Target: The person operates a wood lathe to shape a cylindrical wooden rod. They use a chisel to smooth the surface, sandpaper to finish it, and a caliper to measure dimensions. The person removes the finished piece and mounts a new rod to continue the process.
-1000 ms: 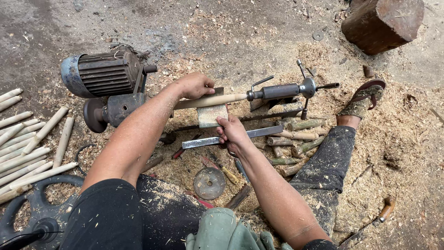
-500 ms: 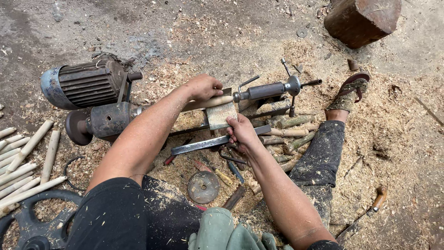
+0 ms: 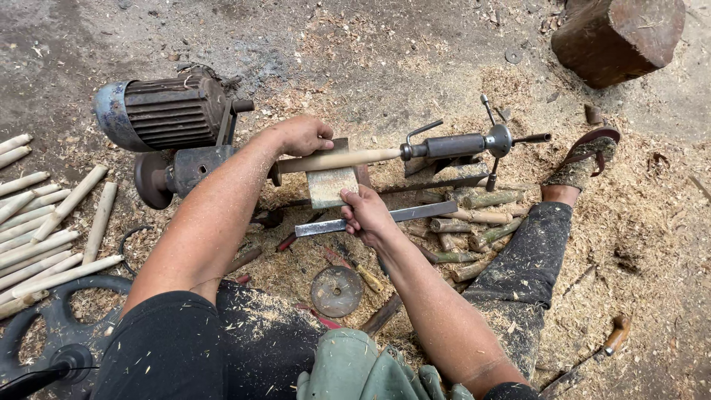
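A pale wooden rod (image 3: 348, 158) is mounted in a floor lathe between the headstock (image 3: 189, 169) and the grey tailstock (image 3: 459, 144). My left hand (image 3: 300, 137) rests over the rod's left end, fingers curled on it. My right hand (image 3: 365, 215) grips a long flat metal blade (image 3: 422, 213) that lies crosswise just below the rod, in front of a worn wooden rest block (image 3: 329, 185). A ribbed electric motor (image 3: 159, 111) sits behind the headstock.
Several turned pale sticks (image 3: 44, 230) lie at the left, with rough bark-covered sticks (image 3: 474, 218) by my right leg. A rusty metal disc (image 3: 337, 290), a black wheel (image 3: 59, 333), a big wood block (image 3: 618, 33) and a wooden-handled tool (image 3: 615, 333) lie around. Sawdust covers the ground.
The view swayed to one side and back. Both hands keep the same hold, the left on the rod and the right on the flat blade.
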